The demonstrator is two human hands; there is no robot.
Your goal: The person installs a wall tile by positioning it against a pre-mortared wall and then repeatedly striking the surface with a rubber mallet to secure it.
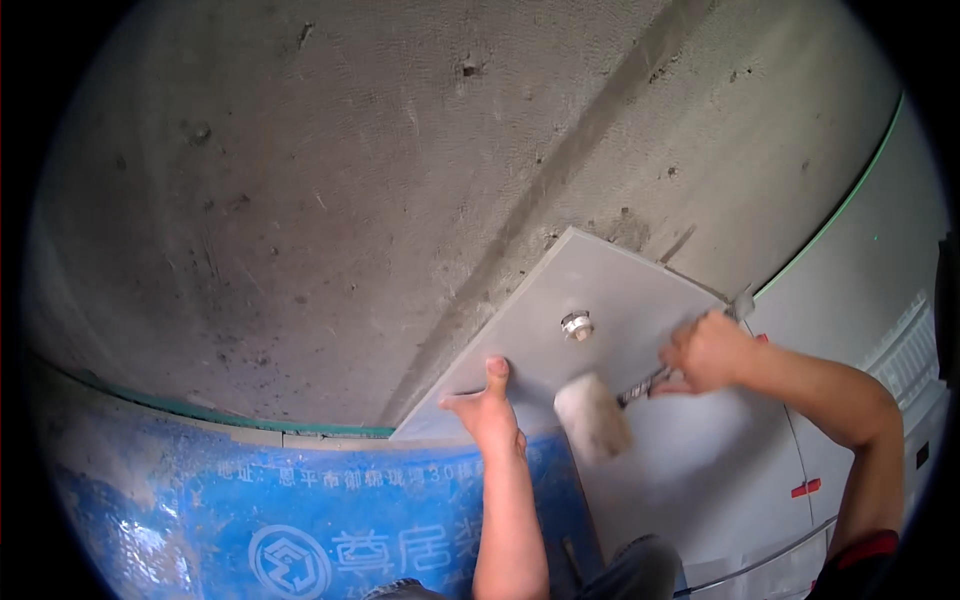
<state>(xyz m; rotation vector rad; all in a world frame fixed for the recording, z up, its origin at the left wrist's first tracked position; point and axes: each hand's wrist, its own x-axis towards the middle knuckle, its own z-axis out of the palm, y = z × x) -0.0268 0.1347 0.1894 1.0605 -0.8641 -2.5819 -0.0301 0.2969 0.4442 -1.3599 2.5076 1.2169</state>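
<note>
A grey tile [615,290] sits against the bare concrete wall, with a round metal pipe fitting [577,325] showing through a hole in it. My left hand [490,412] rests on the tile's lower left part, thumb and fingers spread, holding nothing. In my right hand [715,352] is a mallet [594,418] with a pale, worn, cylindrical head. My fingers wrap its dark handle, and the head, slightly blurred, hangs in front of the tile below the fitting. At the tile's right corner, beyond my right hand, is a small grey piece [743,304].
Bare concrete [330,200] rises above, with small pits. A blue printed sheet [400,510] covers the floor at lower left. More grey tiles [850,270] stand at right, edged by a green line. A red clip [806,488] sits on a joint. My knees show below.
</note>
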